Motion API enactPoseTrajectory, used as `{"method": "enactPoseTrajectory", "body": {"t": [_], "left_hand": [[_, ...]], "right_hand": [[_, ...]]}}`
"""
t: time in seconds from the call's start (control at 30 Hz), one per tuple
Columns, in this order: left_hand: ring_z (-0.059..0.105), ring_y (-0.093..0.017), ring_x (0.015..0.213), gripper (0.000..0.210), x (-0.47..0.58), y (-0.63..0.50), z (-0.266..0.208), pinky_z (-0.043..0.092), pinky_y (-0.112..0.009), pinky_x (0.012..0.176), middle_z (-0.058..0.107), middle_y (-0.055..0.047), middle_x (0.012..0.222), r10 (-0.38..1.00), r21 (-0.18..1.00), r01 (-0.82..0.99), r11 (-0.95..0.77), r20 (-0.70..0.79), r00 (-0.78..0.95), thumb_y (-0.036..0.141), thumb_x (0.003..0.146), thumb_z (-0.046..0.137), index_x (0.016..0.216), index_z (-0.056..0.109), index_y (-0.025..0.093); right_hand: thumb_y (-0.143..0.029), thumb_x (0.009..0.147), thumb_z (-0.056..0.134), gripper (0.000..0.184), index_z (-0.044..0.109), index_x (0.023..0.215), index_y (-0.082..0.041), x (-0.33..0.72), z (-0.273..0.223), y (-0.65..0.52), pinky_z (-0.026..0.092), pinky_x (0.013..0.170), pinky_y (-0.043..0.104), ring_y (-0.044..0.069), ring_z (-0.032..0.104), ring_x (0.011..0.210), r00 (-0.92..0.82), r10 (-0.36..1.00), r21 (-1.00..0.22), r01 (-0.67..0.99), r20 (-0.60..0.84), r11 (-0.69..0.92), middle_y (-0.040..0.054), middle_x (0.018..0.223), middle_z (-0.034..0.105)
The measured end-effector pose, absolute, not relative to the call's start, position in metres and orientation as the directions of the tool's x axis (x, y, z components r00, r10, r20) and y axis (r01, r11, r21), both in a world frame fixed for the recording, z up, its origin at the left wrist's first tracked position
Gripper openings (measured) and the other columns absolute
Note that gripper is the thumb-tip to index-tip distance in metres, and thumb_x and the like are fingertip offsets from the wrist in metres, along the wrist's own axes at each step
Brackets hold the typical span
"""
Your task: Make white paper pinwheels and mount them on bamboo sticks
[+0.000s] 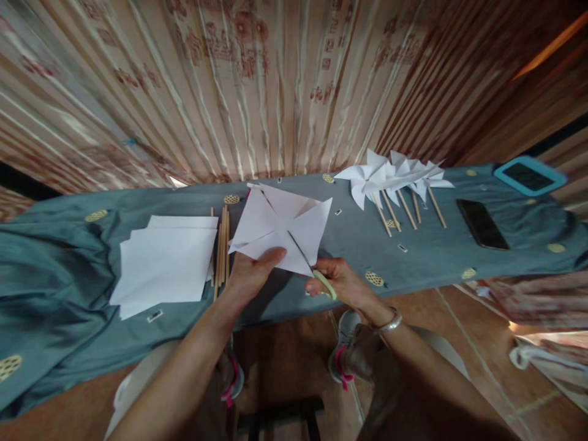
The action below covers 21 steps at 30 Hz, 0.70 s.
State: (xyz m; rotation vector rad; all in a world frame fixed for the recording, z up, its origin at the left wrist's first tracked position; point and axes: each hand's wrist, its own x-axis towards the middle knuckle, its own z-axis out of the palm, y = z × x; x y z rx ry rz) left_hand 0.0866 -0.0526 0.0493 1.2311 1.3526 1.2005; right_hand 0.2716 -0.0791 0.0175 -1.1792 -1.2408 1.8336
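A square of white paper (275,223), slit inward from its corners, is held up over the cloth-covered table. My left hand (255,272) grips its near left edge, thumb on top and the other fingers hidden beneath. In my right hand (337,278) is a pair of scissors (325,284) with light green handles. Their dark blade lies along a line from the paper's near right corner toward its middle. Left of the paper are several thin wooden sticks (222,248) and a stack of white paper sheets (165,263).
Several finished white paper pinwheels (370,177) on sticks lie at the back right. Beyond them are a dark phone (482,225) and a blue-framed tablet (530,176). A patterned curtain (275,92) hangs behind the grey-green cloth (436,257), which is bunched at left.
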Motion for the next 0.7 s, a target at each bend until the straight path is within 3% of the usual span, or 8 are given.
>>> {"method": "enactPoseTrajectory", "body": {"t": [0.17,0.33,0.6,0.7], "left_hand": [[0.067,-0.026,0.082,0.035,0.087,-0.053,0.051,0.058,-0.038,0.077,0.073,-0.007,0.084,0.996,0.990,0.129,0.051,-0.041,-0.075,0.026,0.062,0.073,0.095,0.063,0.020],[0.068,-0.025,0.076,0.025,0.087,-0.052,0.050,0.059,-0.037,0.075,0.073,-0.006,0.079,0.997,0.991,0.130,0.030,-0.020,-0.077,0.025,0.060,0.073,0.083,0.063,0.020],[0.067,-0.028,0.094,0.039,0.083,-0.045,0.033,0.055,-0.040,0.086,0.073,-0.011,0.097,0.985,0.997,-0.012,0.070,-0.071,-0.155,0.030,0.058,0.077,0.093,0.066,0.015],[0.067,-0.028,0.098,0.044,0.079,-0.043,0.032,0.053,-0.042,0.091,0.072,-0.013,0.103,0.984,0.995,-0.038,0.087,-0.092,-0.154,0.032,0.057,0.080,0.095,0.066,0.013]], "right_hand": [[-0.052,0.049,0.086,0.048,0.066,0.072,-0.014,0.273,0.014,-0.079,0.038,0.046,0.019,0.006,0.047,0.048,-0.392,0.863,-0.937,-0.004,-0.319,-0.349,-0.0051,0.054,0.056],[-0.056,0.056,0.082,0.051,0.066,0.081,-0.014,0.274,0.016,-0.081,0.038,0.049,0.019,0.007,0.047,0.051,-0.448,0.844,-0.946,0.014,-0.294,-0.322,-0.0044,0.060,0.056],[-0.055,0.062,0.079,0.050,0.064,0.088,-0.014,0.299,0.025,-0.082,0.033,0.047,0.019,0.007,0.045,0.052,-0.508,0.766,-0.919,0.189,-0.393,-0.346,-0.0053,0.060,0.053],[-0.055,0.063,0.078,0.052,0.063,0.093,-0.015,0.322,0.025,-0.082,0.030,0.044,0.020,0.007,0.042,0.047,-0.433,0.815,-0.918,0.266,-0.385,-0.293,-0.0063,0.057,0.051]]}}
